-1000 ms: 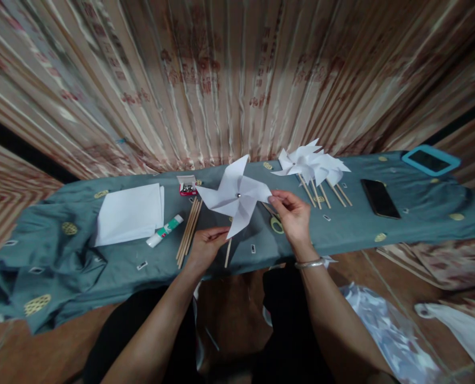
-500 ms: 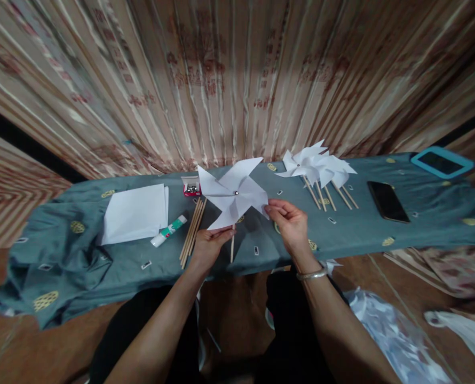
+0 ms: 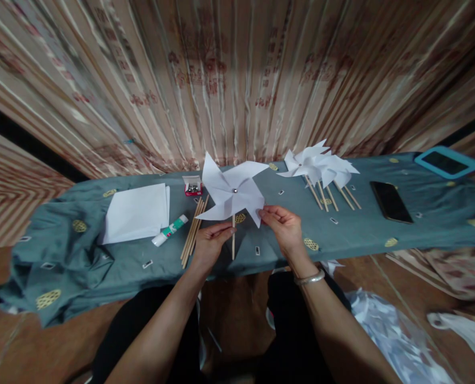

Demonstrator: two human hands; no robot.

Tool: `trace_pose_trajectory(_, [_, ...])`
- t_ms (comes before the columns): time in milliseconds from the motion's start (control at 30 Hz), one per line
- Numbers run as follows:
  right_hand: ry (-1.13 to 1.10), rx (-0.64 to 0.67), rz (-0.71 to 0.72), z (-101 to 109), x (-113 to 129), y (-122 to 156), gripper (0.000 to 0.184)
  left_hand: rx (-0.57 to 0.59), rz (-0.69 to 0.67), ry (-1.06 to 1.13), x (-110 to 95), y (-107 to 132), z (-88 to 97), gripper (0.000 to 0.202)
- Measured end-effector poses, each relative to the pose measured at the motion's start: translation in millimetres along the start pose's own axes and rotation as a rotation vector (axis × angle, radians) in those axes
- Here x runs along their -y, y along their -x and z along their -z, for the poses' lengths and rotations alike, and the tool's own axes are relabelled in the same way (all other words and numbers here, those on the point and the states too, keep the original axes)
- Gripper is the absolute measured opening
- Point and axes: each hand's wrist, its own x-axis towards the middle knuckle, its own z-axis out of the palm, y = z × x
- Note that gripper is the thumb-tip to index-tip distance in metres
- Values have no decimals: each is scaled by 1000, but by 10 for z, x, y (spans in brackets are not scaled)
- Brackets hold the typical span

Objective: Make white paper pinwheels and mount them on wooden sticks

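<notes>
A white paper pinwheel (image 3: 237, 186) with a silver pin at its centre is held up above the table, its wooden stick (image 3: 233, 248) pointing down. My left hand (image 3: 210, 242) is closed around the stick just below the paper blades. The fingers of my right hand (image 3: 283, 226) pinch the tip of the lower right blade. Left of the pinwheel lie several loose wooden sticks (image 3: 190, 234) and a small red box (image 3: 193, 188), open, with silver pins inside. A green and white glue stick (image 3: 169, 231) lies beside a stack of white paper (image 3: 135, 213).
Several finished pinwheels (image 3: 317, 164) lie overlapping at the table's back right. Further right are a black phone (image 3: 390, 201) and a blue-framed tablet (image 3: 446, 162). A green patterned cloth (image 3: 141, 274) covers the narrow table. A curtain (image 3: 229, 80) hangs behind, and a bag of paper scraps (image 3: 389, 330) is on the floor.
The pinwheel's blades have turned clockwise a little on the stick. My right hand has moved slightly down and left with a blade tip; my left hand stays on the stick.
</notes>
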Motion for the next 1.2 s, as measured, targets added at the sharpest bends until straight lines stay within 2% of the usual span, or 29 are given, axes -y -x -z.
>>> trace_pose_trajectory(167, [-47,20,-43,-63,13,38,38,-5,6,-16,-15,9,-8,27])
trace_pose_trajectory(633, [37,212,-22,-106,-59,118,38,-15,8,38,7,4,-4,30])
trace_pose_trajectory(800, [28,273,-55,-107,-70,144,36,-6,10,66,-4,-11,8,33])
trace_pose_trajectory(867, [85,333,-56,-104,-96,174,34,1,-5,82,-19,-22,19,33])
trace_pose_trajectory(1033, [406,484,-16,-111,-223,287,29,11,-15,152,-61,-48,26,34])
trace_pose_trajectory(1200, [505,546,13,-151,-250,353,25,14,-4,183,-93,-24,2,33])
